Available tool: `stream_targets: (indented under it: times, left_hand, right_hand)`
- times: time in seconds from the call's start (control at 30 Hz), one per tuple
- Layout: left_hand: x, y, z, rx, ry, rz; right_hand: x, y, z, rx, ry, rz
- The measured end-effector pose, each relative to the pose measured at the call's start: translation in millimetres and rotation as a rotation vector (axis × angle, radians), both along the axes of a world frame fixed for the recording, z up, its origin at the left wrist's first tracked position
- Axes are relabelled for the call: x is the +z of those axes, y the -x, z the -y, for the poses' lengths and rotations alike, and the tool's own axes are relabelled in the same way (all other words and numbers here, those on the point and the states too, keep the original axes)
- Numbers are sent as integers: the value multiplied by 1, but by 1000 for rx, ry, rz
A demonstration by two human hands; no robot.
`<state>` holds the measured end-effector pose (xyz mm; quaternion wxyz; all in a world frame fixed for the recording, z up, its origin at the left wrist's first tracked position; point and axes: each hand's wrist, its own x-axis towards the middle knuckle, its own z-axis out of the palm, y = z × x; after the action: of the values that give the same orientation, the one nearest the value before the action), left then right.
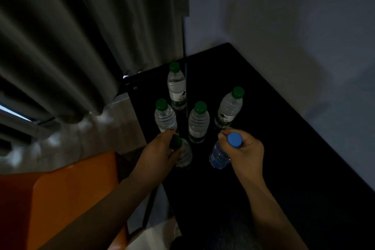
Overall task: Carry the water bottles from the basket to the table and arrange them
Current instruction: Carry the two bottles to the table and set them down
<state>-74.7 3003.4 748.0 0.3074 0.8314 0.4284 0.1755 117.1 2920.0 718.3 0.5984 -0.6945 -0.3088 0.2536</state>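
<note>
Head view, very dim: you are looking down at a glossy black table (284,148) sitting in a corner between a grey curtain (60,36) and a pale wall (284,6).

Your left hand (160,148) is curling its fingers around the neck of a green-capped bottle (185,156), just under the cap, near the table's left edge. Your right hand (246,153) is clamping its fingers round the shoulder of a blue-capped bottle (219,157), with the cap poking up above the fist. It is too dark to tell whether either base is touching the tabletop.

Beyond them, four green-capped water bottles are standing upright and apart: a rear bottle (176,87), a left bottle (164,116), a middle bottle (198,123) and a right bottle (229,109).

An orange chair (71,199) is sitting at lower left. The basket is not showing.

The bottles are looking full, so probably weighty for their size. Their thin, smooth walls will likely be giving under a squeeze. The stiff neck or the ridged waist is probably offering the surest hold. Being tall and narrow, they are likely tipping easily.
</note>
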Motion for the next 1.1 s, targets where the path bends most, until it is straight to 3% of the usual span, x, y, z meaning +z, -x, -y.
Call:
stream_targets:
  times: [0.37,0.7,0.77,0.9,1.1]
  left_hand:
    - [-9,-2,-2,17,-5,-26]
    - [-4,-5,-5,-44,-24,-64]
    - [0,-5,-5,-57,-19,-101]
    - [17,-9,-7,-134,-37,-210]
    - [56,-10,0,-371,-197,-269]
  right_hand:
    - [-18,-8,-10,-13,28,13]
    - [9,-12,5,177,230,153]
    - [15,-9,19,187,321,243]
    - [30,1,54,170,709,542]
    - [61,35,100,255,957,629]
